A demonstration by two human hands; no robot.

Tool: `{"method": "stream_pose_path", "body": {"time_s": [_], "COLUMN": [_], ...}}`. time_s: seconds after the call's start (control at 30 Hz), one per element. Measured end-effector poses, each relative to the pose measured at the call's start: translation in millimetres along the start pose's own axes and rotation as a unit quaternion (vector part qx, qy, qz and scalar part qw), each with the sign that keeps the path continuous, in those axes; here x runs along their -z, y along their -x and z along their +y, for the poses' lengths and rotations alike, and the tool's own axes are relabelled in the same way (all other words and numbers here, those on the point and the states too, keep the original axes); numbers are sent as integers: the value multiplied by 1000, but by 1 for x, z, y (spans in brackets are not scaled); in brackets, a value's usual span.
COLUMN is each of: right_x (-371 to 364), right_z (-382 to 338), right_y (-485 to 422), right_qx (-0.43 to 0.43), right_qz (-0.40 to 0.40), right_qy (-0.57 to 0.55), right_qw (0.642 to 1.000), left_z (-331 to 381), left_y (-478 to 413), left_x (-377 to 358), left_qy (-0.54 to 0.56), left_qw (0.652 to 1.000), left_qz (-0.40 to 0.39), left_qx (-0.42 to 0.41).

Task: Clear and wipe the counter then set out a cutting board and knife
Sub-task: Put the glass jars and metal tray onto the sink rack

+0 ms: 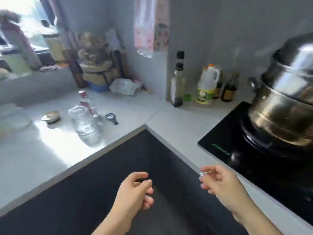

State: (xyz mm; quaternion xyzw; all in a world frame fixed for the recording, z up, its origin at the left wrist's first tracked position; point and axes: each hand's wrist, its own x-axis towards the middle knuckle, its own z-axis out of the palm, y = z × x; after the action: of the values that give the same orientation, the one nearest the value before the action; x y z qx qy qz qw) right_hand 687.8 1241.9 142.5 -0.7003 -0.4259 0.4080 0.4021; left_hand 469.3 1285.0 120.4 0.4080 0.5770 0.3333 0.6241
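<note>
A light grey L-shaped counter [39, 158] wraps around the corner in front of me. On its left leg stand a clear glass jar [85, 127], a small clear bottle with a red label [87, 103], a metal lid [50, 116] and a black bottle opener [111, 118]. My left hand [135, 190] hovers over the dark floor below the counter's inner corner, fingers loosely curled and empty. My right hand [221, 182] floats near the counter's right edge, fingers half curled; a small shiny thing shows at its fingertips, too blurred to identify. No cutting board or knife is visible.
A black induction hob [225, 141] carries a large steel steamer pot [284, 102] at right. Oil and sauce bottles [205, 85] line the back wall. A wrapped bundle [96, 72], a crumpled packet [124, 86] and a glass dish [13, 116] crowd the far left.
</note>
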Motion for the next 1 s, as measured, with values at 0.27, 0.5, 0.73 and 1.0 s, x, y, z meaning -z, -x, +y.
{"method": "stream_pose_path", "body": {"time_s": [0.27,0.5,0.73,1.0], "right_x": [-183,-229,-288,-340], "right_z": [-39,-76,-103,-130], "right_y": [-12,-99,-231,-265], "right_qx": [10,52,105,182], "right_qz": [-147,-105,-42,-276], "right_qy": [67,111,209,193], "right_qw": [987,987,971,924], "left_z": [-55,-24,36,72], "left_y": [41,-20,-128,-214], "left_x": [230,237,243,256], "left_qy": [69,-38,-128,-230], "left_qw": [972,963,943,947], "left_qz": [222,266,288,208], "left_qx": [21,-30,-109,-87]}}
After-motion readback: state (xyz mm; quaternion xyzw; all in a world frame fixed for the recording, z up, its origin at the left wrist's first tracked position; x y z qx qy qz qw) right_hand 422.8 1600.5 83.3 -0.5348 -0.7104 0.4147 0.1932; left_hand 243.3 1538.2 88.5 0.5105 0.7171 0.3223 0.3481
